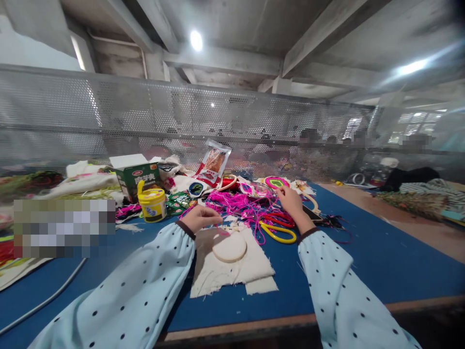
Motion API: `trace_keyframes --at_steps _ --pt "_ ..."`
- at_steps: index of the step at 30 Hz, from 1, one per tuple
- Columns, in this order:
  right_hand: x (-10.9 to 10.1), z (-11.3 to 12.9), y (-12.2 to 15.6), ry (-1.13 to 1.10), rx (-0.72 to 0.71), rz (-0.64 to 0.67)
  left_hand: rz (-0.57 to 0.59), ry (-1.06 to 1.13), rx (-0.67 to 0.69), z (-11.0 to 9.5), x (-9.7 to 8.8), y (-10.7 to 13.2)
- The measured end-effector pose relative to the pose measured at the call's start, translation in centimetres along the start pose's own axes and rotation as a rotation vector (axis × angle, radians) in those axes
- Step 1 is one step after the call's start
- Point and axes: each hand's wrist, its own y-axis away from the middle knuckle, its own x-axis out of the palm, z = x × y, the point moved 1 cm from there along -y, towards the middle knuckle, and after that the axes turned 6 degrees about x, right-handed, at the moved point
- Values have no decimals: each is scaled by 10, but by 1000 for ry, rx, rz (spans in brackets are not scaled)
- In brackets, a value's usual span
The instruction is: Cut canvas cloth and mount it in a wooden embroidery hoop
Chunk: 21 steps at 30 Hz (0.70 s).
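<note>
My left hand (202, 219) is over the upper left edge of a white cloth, its thumb and fingers pressed together; a faint pink strand shows just below the fingertips. In the cloth (232, 278) a small round embroidery hoop (229, 247) frames a pale disc of fabric. Farther right, my right hand (290, 201) is raised above the table at the edge of a tangle of magenta yarn (232, 206), fingers pinched. Whatever is between its fingertips is too small to make out. Below it lie yellow scissors handles (278, 233) and a red loop (279, 220).
Left of the yarn stand a yellow tub (152, 206) and an open green box (136, 177). Behind lies a red and silver food packet (213, 162). A perforated metal screen (203, 116) runs across the back of the blue table (363, 271). A grey cable (47, 300) crosses the left side.
</note>
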Motion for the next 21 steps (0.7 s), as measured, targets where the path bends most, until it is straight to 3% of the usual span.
trace_keyframes --at_steps 10,21 --pt "-13 -54 -17 -19 217 -113 10 28 4 -1 -1 0" --pt "-14 -59 -19 9 284 -123 5 40 -8 -4 -1 1"
